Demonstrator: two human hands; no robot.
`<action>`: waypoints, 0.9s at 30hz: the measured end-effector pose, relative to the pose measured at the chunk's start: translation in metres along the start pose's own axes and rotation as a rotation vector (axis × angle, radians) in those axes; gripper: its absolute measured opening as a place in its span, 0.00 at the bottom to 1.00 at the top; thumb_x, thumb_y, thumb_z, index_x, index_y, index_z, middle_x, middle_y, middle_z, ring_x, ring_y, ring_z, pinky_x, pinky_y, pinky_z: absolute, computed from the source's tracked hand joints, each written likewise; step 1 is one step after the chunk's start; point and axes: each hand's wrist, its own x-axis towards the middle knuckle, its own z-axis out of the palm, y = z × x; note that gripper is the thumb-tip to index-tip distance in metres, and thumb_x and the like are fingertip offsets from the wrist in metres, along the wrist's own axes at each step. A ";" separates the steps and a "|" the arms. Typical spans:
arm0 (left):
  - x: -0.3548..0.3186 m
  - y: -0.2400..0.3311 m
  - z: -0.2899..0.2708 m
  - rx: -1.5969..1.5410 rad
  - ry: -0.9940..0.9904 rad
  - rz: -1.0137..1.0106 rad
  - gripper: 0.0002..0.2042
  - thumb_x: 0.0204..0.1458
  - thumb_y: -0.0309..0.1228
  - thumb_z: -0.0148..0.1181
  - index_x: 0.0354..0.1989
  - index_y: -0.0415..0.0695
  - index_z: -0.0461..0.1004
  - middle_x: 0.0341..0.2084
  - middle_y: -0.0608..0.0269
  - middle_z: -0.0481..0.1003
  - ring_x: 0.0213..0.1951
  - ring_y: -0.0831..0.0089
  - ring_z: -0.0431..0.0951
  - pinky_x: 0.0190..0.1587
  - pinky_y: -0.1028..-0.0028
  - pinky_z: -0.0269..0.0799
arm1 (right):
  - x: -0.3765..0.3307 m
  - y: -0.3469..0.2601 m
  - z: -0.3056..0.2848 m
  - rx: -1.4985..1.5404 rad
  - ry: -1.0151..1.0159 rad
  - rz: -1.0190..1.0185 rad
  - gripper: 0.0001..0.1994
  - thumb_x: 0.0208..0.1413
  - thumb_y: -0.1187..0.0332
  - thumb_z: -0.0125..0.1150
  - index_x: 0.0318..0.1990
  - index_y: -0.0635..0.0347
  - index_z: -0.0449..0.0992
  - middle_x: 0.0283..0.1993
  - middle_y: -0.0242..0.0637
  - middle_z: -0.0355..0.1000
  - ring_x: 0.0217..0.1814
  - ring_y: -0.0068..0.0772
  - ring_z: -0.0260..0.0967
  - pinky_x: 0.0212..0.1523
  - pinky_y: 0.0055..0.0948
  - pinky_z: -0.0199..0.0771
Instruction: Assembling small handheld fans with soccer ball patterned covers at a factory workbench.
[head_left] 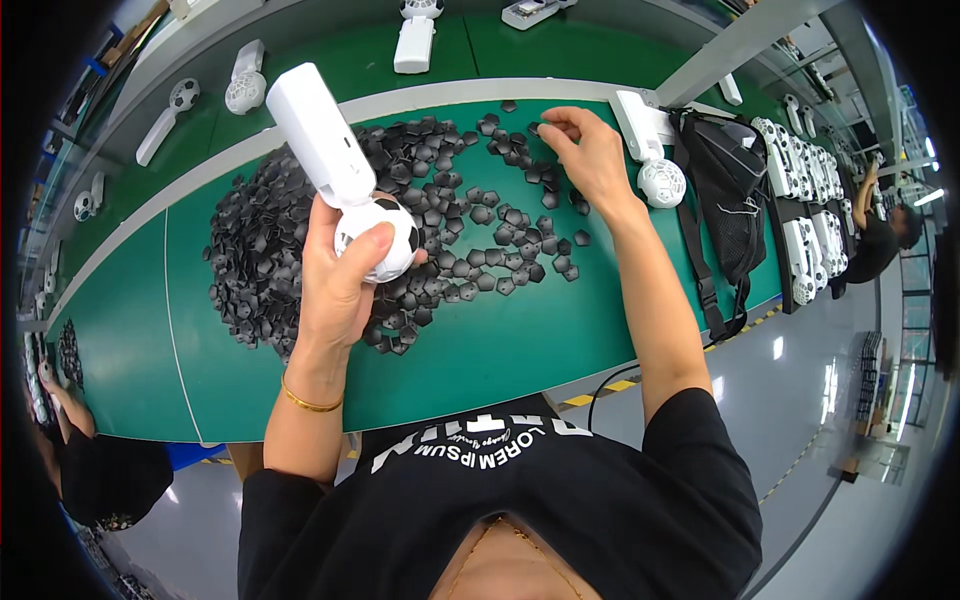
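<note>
Fingers: the left hand (335, 282) is clamped round the ball (400, 235) of a white device (320, 135), thumb across its front; the right hand (597, 165) is curled, thumb and forefinger close together beside a black piece (534, 128), and I cannot tell whether they pinch it.
Room: grey floor (770, 400), striped yellow-and-black tape (625, 385), two other people, one at the far left (105, 470), one at the far right (870, 245).
Table: one green top (490, 355), one thin white line (175, 320) across it; a second green surface (340, 55) lies beyond a pale rail (560, 88).
Black bag (735, 190): one, right of the right hand.
White devices: one held; one lying (640, 130) between right hand and bag; at least four on the second green surface; more in crowded rows (795, 160), not countable.
Black pentagons (260, 240): too many to count, heaped behind the left hand, thinning rightward.
Held device: tilted up-left from the left fingers, above the heap, well apart from the right fingertips.
</note>
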 end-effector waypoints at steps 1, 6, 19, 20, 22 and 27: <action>0.000 0.000 -0.001 0.001 0.004 0.006 0.27 0.50 0.28 0.62 0.57 0.40 0.57 0.41 0.58 0.68 0.41 0.70 0.75 0.38 0.64 0.82 | 0.004 0.004 0.003 -0.042 -0.015 -0.014 0.11 0.52 0.68 0.62 0.42 0.64 0.78 0.31 0.36 0.75 0.34 0.26 0.72 0.38 0.25 0.72; 0.003 0.001 -0.004 -0.001 0.014 0.029 0.27 0.51 0.31 0.61 0.57 0.40 0.57 0.41 0.58 0.68 0.40 0.70 0.75 0.38 0.64 0.81 | 0.016 0.015 0.011 -0.212 -0.072 -0.064 0.10 0.51 0.69 0.63 0.40 0.64 0.77 0.31 0.37 0.75 0.33 0.28 0.71 0.38 0.26 0.71; 0.002 0.002 -0.002 -0.067 0.022 0.028 0.23 0.56 0.31 0.56 0.57 0.40 0.57 0.42 0.58 0.70 0.39 0.71 0.77 0.39 0.66 0.80 | -0.047 -0.065 -0.014 0.182 0.133 -0.428 0.08 0.44 0.78 0.68 0.30 0.65 0.74 0.29 0.36 0.71 0.29 0.29 0.68 0.30 0.24 0.70; 0.001 0.001 0.001 -0.076 0.034 0.028 0.22 0.56 0.31 0.55 0.57 0.39 0.57 0.42 0.59 0.70 0.39 0.72 0.77 0.39 0.67 0.80 | -0.054 -0.073 -0.016 0.131 0.163 -0.666 0.09 0.41 0.80 0.68 0.30 0.63 0.74 0.30 0.36 0.71 0.28 0.31 0.68 0.29 0.25 0.70; 0.001 0.001 0.001 -0.067 0.034 0.036 0.22 0.56 0.31 0.55 0.57 0.39 0.57 0.42 0.59 0.70 0.39 0.72 0.77 0.39 0.67 0.80 | -0.068 -0.080 -0.017 0.090 0.182 -0.904 0.12 0.38 0.82 0.69 0.31 0.61 0.74 0.32 0.37 0.71 0.28 0.32 0.68 0.27 0.25 0.70; -0.001 -0.004 0.007 -0.042 -0.015 0.071 0.24 0.57 0.32 0.56 0.58 0.40 0.56 0.43 0.60 0.70 0.41 0.73 0.76 0.40 0.68 0.79 | -0.088 -0.083 -0.023 0.040 0.165 -1.006 0.15 0.36 0.81 0.70 0.33 0.59 0.73 0.35 0.37 0.69 0.29 0.34 0.69 0.25 0.26 0.71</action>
